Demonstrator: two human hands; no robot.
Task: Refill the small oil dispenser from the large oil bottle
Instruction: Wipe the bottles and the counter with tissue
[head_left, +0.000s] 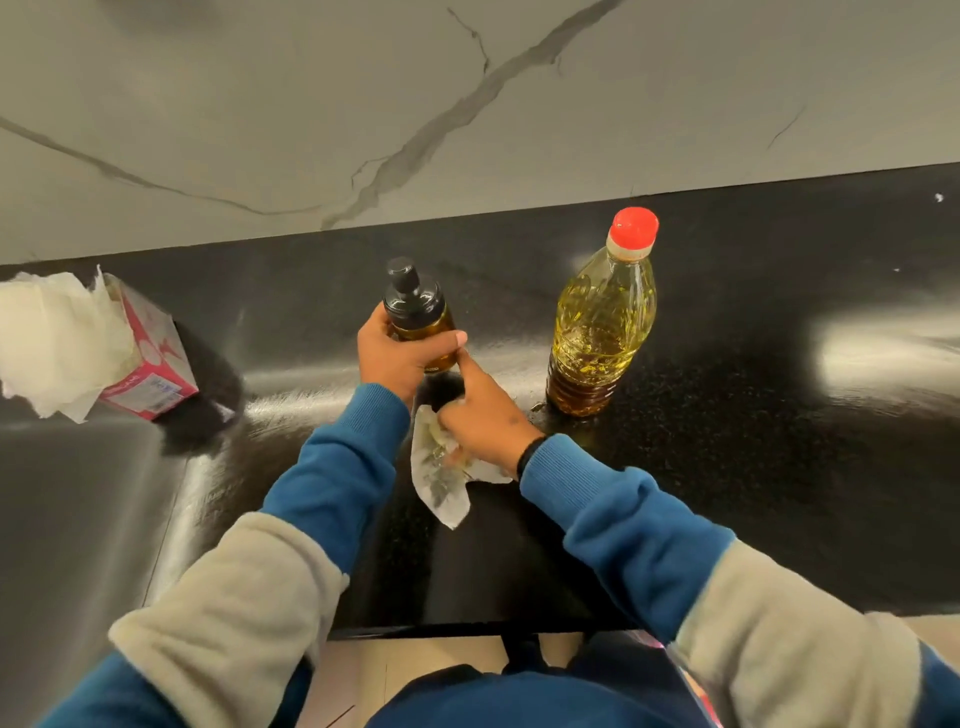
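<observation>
My left hand grips the small oil dispenser round its body and holds it above the black counter. The dispenser is dark glass with golden oil inside, and its black cap is on. My right hand holds a crumpled, oil-stained tissue just below the dispenser, with its forefinger stretched up to touch the dispenser's base. To the right, the large oil bottle stands upright on the counter, its red cap on and yellow oil filling most of it.
A pink tissue box with white tissues spilling out sits at the counter's left. A marble-patterned wall rises behind the counter. The counter's front edge runs near my body, with pale floor below.
</observation>
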